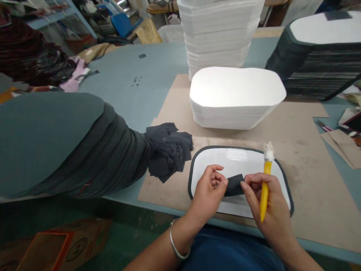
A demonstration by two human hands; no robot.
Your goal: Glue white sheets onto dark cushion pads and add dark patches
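A small dark fabric piece (pixel 234 185) is stretched between my two hands. My left hand (pixel 210 188) pinches its left end, thumb against fingers. At the other end, the thumb and forefinger of my right hand (pixel 267 199) grip it, and a yellow-handled brush (pixel 265 194) is tucked in the same hand, its whitish bristles pointing away from me. Underneath lies a white rounded panel (pixel 208 160) with a dark border, a shiny wet-looking streak near its far edge. A loose heap of dark fabric pieces (pixel 169 150) sits left of the panel.
A tall stack of dark rounded sheets (pixel 50 139) leans at the left. White panels (pixel 238 88) are piled beyond my hands, with a taller white stack (pixel 220 34) behind. Dark-edged panels (pixel 316 56) are stacked back right. Brown board (pixel 313 180) covers part of the blue-grey table (pixel 118 79).
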